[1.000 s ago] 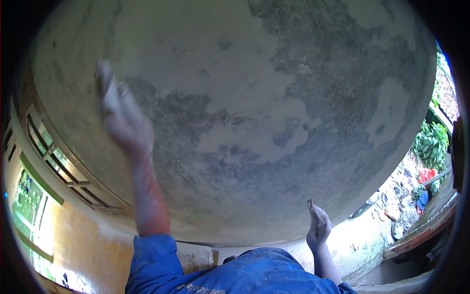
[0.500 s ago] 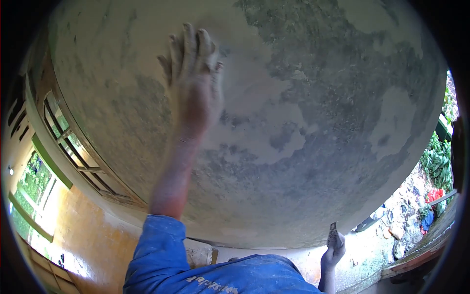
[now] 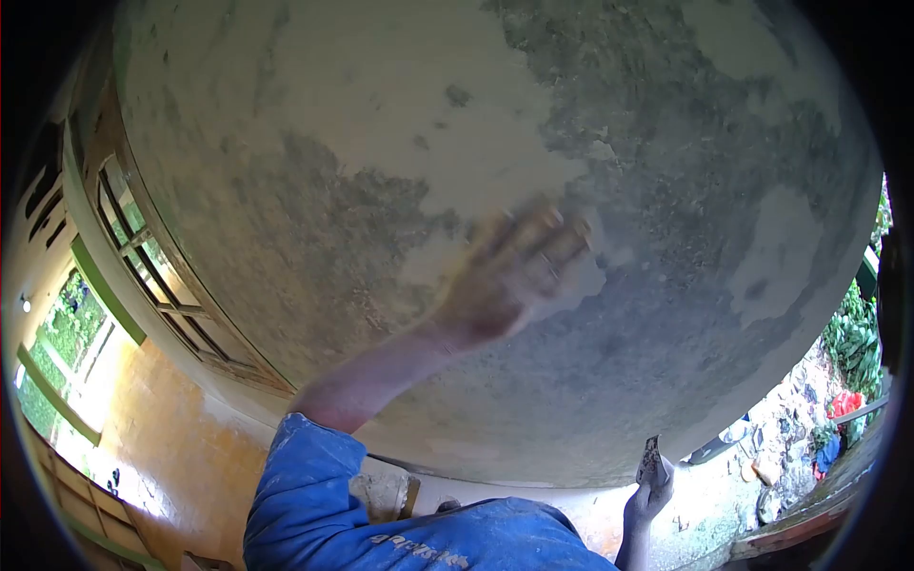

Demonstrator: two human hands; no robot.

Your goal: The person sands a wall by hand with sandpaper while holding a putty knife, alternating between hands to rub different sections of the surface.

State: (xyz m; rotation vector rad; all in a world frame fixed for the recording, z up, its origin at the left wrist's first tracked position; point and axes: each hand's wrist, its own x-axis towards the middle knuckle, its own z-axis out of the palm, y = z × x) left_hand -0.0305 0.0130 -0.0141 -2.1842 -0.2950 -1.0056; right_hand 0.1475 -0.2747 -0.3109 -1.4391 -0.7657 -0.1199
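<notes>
My left hand [image 3: 509, 271] is at the grey wall [image 3: 457, 381], over a patch of pale, smooth plaster. Its fingers are smeared by motion but look apart and slightly bent, with no tool showing in them. Low on the right, my right hand [image 3: 653, 492] is closed around a flat scraper [image 3: 651, 455], whose small end is dark and spotted with plaster. The rest of the scraper is hidden by the hand. Light plaster [image 3: 457, 133] covers the upper wall in uneven patches, with rough darker grey between them.
A wooden-framed window [image 3: 157, 276] with panes borders the wall at left. Beyond it is a yellowish wall [image 3: 190, 428] beside a bright opening. On the right, outside, are rubble [image 3: 781, 447], green plants [image 3: 852, 333] and red and blue cloth-like items [image 3: 833, 428].
My left hand has swept down and to the right across the wall, from the upper plaster to the middle patch. My right hand stays low with the scraper. The view has shifted slightly.
</notes>
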